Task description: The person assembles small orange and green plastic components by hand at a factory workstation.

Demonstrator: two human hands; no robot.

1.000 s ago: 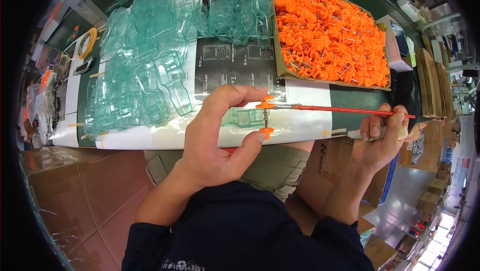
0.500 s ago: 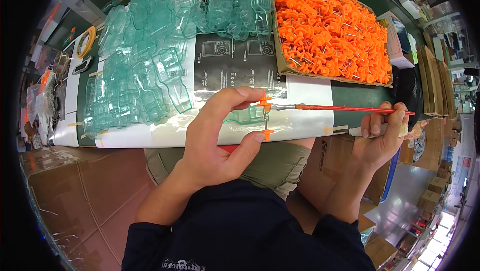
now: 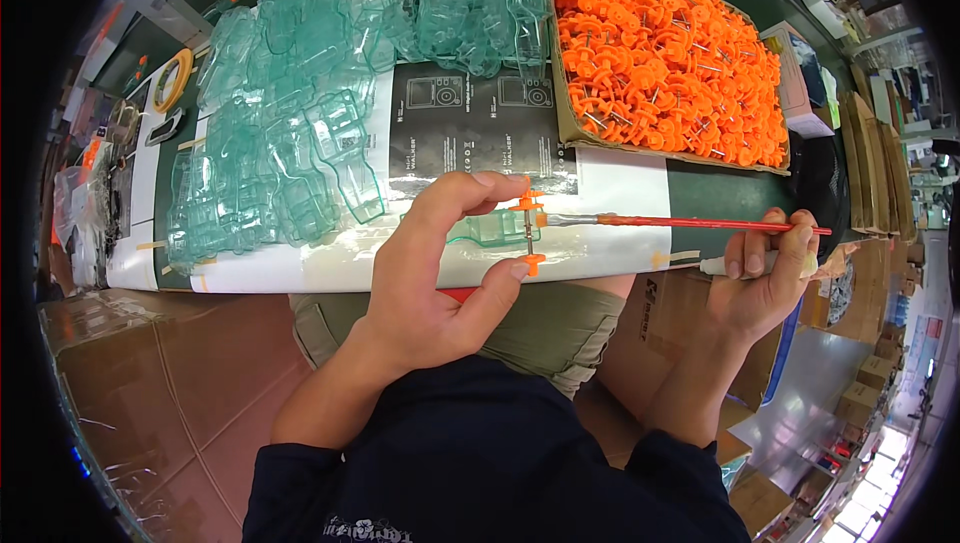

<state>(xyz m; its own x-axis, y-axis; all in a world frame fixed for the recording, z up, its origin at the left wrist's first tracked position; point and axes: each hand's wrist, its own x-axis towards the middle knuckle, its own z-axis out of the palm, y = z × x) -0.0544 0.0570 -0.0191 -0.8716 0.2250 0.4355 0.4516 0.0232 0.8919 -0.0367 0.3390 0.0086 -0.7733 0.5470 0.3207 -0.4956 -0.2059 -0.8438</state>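
Observation:
Between thumb and forefinger, my left hand [image 3: 420,283] pinches an orange wheel axle [image 3: 529,233] by its ends, the metal rod upright between two orange plastic ends. A thin paintbrush [image 3: 690,223] with a red handle is gripped near its rear end by my right hand [image 3: 760,278]. Its bristle tip is at the upper orange end; whether it touches is hard to tell. Tucked in the curled fingers of the right hand is a white tube-like thing [image 3: 715,266], partly hidden. Behind the axle, a clear green plastic shell [image 3: 490,228] lies on the table's near edge.
Many clear green plastic shells [image 3: 300,123] are heaped at the left and back. A cardboard box [image 3: 562,93] full of orange axles stands at the back right. A yellow tape roll [image 3: 172,83] lies far left. Printed dark sheeting [image 3: 470,133] covers mid-table.
The brush tip has shifted slightly down against the upper orange end. Both hands keep their grips and stay nearly in place.

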